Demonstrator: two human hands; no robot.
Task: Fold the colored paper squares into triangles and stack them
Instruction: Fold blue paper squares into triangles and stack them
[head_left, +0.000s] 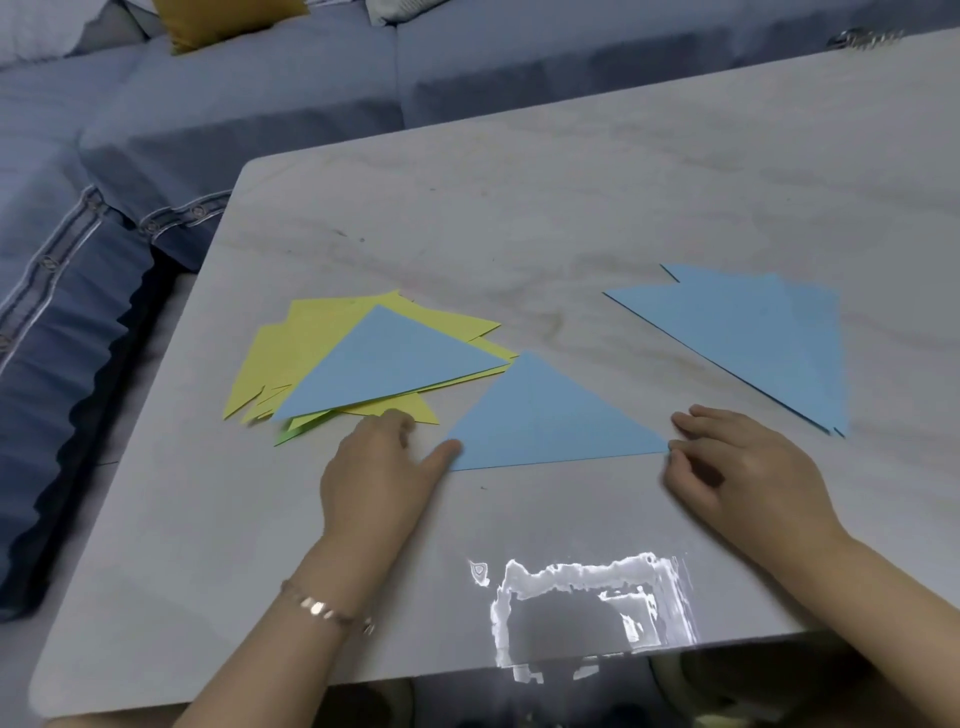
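Observation:
A folded blue paper triangle (545, 421) lies flat on the table in front of me. My left hand (382, 475) rests at its left corner, thumb tip touching the paper's edge. At its right corner, my right hand (743, 467) touches the tip with its fingertips. To the left sits a loose stack of folded triangles (311, 343), yellow ones with one blue triangle (389, 364) on top and a green edge showing below. At the right lies a pile of blue papers (769, 343).
The grey marble-pattern table (519, 218) has its near edge just below my wrists, with a bright glare patch (582, 597) there. A blue sofa (156, 130) runs along the left and back. A yellow cushion (218, 18) lies on it.

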